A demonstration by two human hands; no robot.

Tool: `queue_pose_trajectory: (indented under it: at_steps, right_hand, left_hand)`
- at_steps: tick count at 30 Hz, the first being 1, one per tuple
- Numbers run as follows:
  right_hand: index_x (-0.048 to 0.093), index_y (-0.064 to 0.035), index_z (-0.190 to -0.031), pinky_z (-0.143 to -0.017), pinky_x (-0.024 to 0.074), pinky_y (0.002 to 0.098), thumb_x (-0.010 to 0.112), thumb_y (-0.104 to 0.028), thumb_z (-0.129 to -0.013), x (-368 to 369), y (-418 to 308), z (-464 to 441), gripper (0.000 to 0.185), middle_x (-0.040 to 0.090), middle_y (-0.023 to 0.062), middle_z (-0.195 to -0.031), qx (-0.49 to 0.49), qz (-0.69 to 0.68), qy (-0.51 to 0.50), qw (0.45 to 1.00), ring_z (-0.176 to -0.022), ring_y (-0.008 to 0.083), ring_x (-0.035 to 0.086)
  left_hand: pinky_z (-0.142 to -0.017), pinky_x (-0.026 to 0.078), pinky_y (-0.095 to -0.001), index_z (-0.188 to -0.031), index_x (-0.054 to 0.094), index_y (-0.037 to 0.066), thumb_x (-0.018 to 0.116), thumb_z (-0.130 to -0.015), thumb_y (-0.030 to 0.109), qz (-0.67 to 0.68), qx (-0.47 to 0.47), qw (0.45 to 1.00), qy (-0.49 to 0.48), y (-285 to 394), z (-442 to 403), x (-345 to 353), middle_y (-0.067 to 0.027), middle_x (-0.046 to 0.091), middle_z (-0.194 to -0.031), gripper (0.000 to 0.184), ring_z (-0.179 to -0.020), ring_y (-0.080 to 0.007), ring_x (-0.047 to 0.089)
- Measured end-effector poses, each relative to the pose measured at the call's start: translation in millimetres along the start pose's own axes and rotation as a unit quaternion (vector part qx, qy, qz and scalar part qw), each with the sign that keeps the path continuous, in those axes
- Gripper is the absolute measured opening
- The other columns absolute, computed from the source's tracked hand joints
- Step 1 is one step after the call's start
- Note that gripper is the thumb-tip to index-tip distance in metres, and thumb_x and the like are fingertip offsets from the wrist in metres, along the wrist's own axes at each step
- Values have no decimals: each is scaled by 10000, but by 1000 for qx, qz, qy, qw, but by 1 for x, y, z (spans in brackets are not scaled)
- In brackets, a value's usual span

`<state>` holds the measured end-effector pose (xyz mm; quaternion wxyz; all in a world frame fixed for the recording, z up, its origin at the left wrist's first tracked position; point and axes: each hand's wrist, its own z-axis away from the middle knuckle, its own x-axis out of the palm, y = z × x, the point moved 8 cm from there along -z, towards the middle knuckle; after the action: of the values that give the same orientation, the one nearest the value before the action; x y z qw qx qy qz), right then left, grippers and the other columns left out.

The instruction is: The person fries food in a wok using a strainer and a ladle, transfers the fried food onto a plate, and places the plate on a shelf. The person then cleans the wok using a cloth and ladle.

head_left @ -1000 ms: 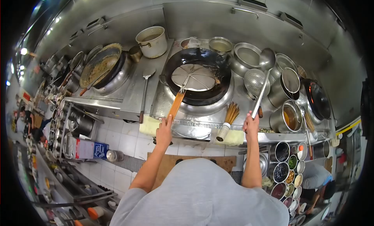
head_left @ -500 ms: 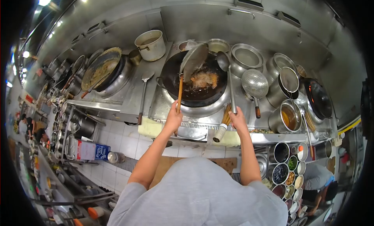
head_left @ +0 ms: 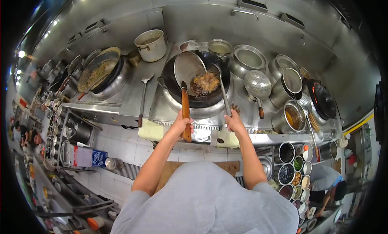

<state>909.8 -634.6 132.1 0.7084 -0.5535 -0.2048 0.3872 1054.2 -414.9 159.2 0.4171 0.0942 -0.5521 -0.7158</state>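
My left hand (head_left: pixel 180 125) is closed round the wooden handle of a wide round strainer (head_left: pixel 189 67), which is tilted over the left part of a dark wok (head_left: pixel 171 68). My right hand (head_left: pixel 234 121) grips the metal shaft of a ladle (head_left: pixel 223 88); its bowl is down in the wok, partly hidden behind the food. Golden-brown fried food (head_left: pixel 207 81) bubbles in dark oil beside the strainer's right edge. Just below my right hand, a pale cylindrical container (head_left: pixel 223 135) stands at the stove's front edge, with a bamboo brush (head_left: pixel 235 109) behind the hand.
A perforated skimmer (head_left: pixel 257 84) lies right of the wok, near several metal pots (head_left: pixel 249 58). To the left are a spatula (head_left: pixel 144 92), a white pot (head_left: pixel 150 46) and another wok (head_left: pixel 99 72). Ingredient containers (head_left: pixel 287 173) and a bending person (head_left: pixel 325 181) are at lower right.
The strainer has turned from nearly edge-on to show its round face, its handle end now lower. The ladle has shifted left with its bowl closer to the food. The view has shifted slightly.
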Motion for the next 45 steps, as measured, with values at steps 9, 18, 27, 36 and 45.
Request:
queue_pose_trajectory:
  at_steps: [9, 18, 27, 36, 45]
  right_hand:
    - [405, -28, -1338, -385, 364, 307, 576, -168, -960, 43, 68, 18, 438, 514, 36, -667, -131, 33, 124, 983, -443, 125, 449]
    - [386, -77, -1437, -364, 285, 258, 584, -122, -938, -18, 10, 19, 539, 525, 13, -674, -427, 197, 165, 867, -403, 83, 396]
    - [376, -96, -1436, -356, 325, 245, 572, -81, -932, -22, -61, 35, 540, 515, -2, -762, -46, -343, -192, 918, -403, 64, 374]
    - [338, -52, -1467, -365, 322, 218, 544, -68, -947, -7, -99, 60, 560, 525, 24, -815, -131, -253, -123, 950, -415, 56, 395]
    - [347, -50, -1477, -531, 458, 258, 603, -104, -925, -35, -63, 31, 611, 598, 76, -1018, -97, 75, 10, 992, -573, 116, 535]
  left_hand:
    - [-633, 534, -318, -1226, 421, -1, 557, -884, 25, 255, -29, 965, -59, -4, -6, 45, -122, 555, -903, 369, -717, -178, 564]
    - [-628, 505, -228, -1057, 504, -133, 572, -893, 67, 343, -52, 920, -182, 11, 7, 43, -79, 531, -770, 267, -693, -145, 548]
    - [-578, 502, -219, -1127, 457, -148, 519, -928, 37, 451, -23, 872, -190, 31, 39, 26, -119, 530, -905, 278, -693, -124, 521]
    - [-610, 518, -283, -1168, 439, -43, 549, -884, 22, 329, -37, 921, -204, 25, 31, 23, -145, 541, -987, 312, -698, -154, 533]
    - [-567, 487, -228, -1402, 341, 18, 500, -925, 22, 354, 4, 896, -270, 10, 48, 23, -169, 522, -1050, 503, -714, -113, 491]
